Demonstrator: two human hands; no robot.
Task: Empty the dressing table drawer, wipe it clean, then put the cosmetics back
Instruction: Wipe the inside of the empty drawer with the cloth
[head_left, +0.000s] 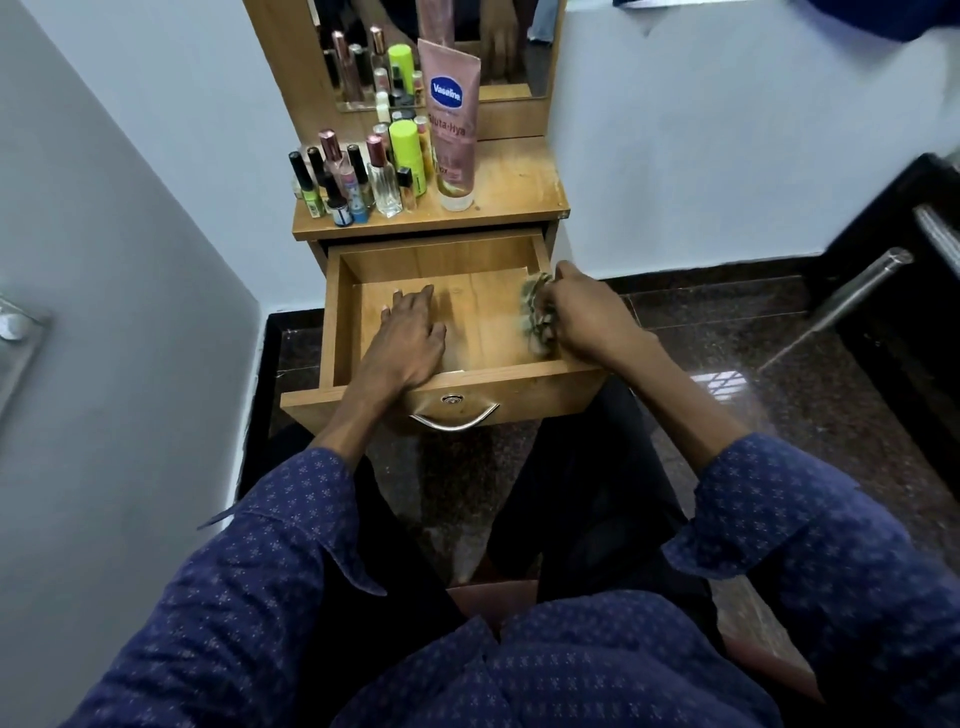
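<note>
Head view: inside the drawer (343, 317), the left hand (410, 332) lay flat, fingers straight; the right hand (587, 317) clenched a cloth (535, 312) against the drawer's right wall.

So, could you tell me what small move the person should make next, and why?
Probably sweep the cloth, gripped by the right hand at the drawer's right wall, leftward across the floor; the left hand lies flat there and should lift.
</note>
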